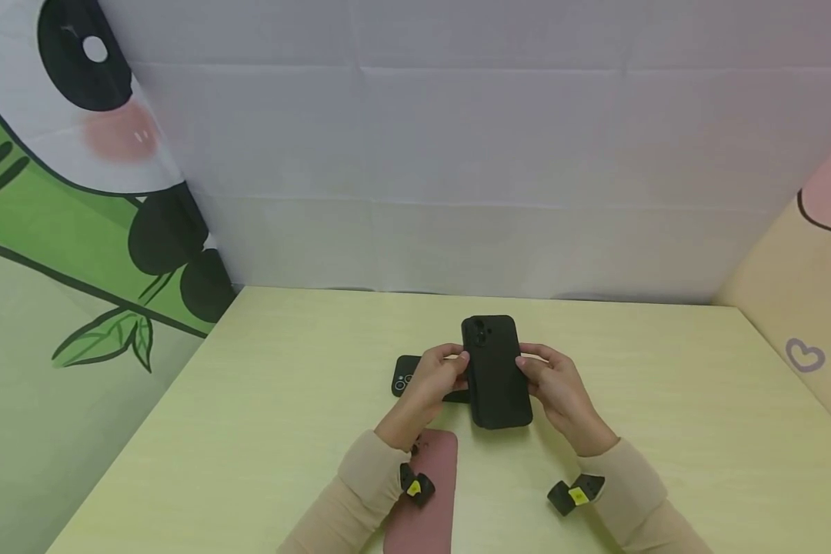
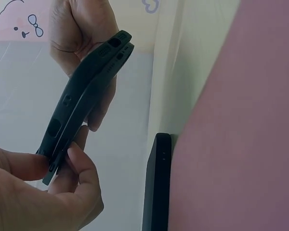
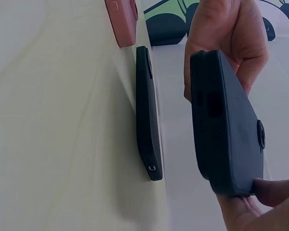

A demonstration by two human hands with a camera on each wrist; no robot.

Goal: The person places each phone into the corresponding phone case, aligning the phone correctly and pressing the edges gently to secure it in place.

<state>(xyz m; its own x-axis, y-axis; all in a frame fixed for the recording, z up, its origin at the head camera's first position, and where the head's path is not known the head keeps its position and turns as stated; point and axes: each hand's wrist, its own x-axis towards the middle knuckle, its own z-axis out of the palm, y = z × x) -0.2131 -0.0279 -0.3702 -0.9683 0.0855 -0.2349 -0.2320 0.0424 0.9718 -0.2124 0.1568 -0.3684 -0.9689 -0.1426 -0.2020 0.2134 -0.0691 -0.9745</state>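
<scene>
Both hands hold a black phone case (image 1: 500,377) up over the table, its camera end pointing away. Under the case, a thin dark phone (image 2: 98,79) lies against it, and the two spread slightly apart at one end in the left wrist view. My left hand (image 1: 431,382) pinches the left long edge between thumb and fingers. On the opposite long edge, my right hand (image 1: 561,392) grips with thumb on top and fingers beneath. Past the left hand, another black phone-shaped piece (image 1: 403,371) with camera rings lies on the table, partly hidden by that hand.
A pink phone-shaped piece (image 1: 438,477) lies on the pale table (image 1: 249,431) under the left forearm, which covers part of it. A white cloth wall (image 1: 457,154) rises behind the table, with printed panels at left and right.
</scene>
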